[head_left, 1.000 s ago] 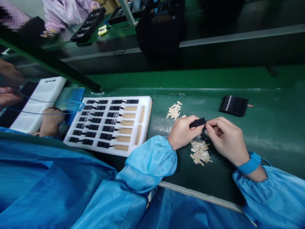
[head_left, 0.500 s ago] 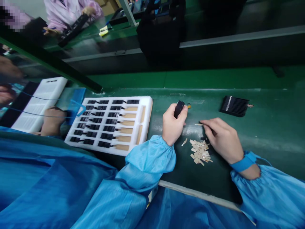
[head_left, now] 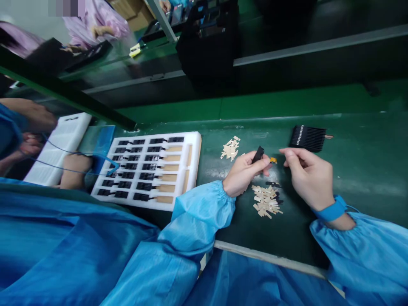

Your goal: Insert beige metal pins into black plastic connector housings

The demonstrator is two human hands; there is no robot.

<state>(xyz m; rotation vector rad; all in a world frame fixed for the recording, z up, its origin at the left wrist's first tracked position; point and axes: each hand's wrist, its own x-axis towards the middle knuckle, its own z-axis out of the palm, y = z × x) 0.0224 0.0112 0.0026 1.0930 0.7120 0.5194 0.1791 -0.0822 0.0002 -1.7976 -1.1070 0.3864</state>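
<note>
My left hand [head_left: 244, 172] is closed around a small black part [head_left: 259, 154]. A yellow-orange tab [head_left: 273, 160] sticks out beside its fingertips, seemingly from that part. To the right, my right hand [head_left: 309, 174] has thumb and forefinger pinched together, a short gap from the tab; whatever they hold is too small to tell. Below both hands lies a pile of pale flat strips [head_left: 267, 202], with dark slivers [head_left: 273, 184] at its upper edge. Behind my left hand is a smaller heap of similar strips [head_left: 230, 148].
A white foam tray [head_left: 196, 157] with rows of black parts stands at left. Beyond my right hand sits a row of black parts [head_left: 307, 138]. A co-worker's hand [head_left: 76, 168] is left of the tray, near a blue cord [head_left: 113, 165]. The table's front edge [head_left: 264, 255] runs below.
My left hand has shifted right and turned, uncovering the smaller heap behind it. The right hand has moved slightly right and up; the pale strip at its fingertips no longer shows.
</note>
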